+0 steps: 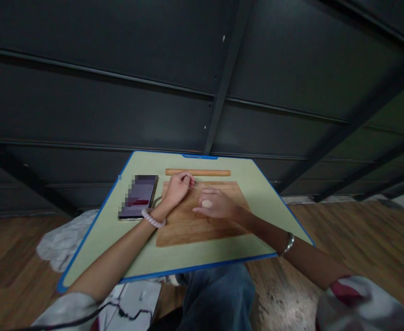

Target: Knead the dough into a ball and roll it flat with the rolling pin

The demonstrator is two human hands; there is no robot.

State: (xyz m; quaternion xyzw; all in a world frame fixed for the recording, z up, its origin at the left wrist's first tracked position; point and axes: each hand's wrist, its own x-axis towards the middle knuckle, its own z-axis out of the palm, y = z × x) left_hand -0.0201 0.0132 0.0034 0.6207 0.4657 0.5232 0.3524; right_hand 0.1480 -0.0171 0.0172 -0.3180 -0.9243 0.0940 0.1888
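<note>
Your right hand (219,203) has closed its grip on a small pale lump (207,203), probably dough, around the middle of the cutting board (188,227). Your left hand (178,188) is half curled near the board's far left corner; I cannot tell if it holds something. The lump appears rounded, so I judge that hand shaping is underway and flattening is not yet done. The rolling pin (214,173), gripped by neither hand, lies near the table's (266,200) far edge.

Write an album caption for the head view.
A small pale lump in the right hand's grip over a wooden board, left hand beside, wooden rolling pin beyond.
</note>
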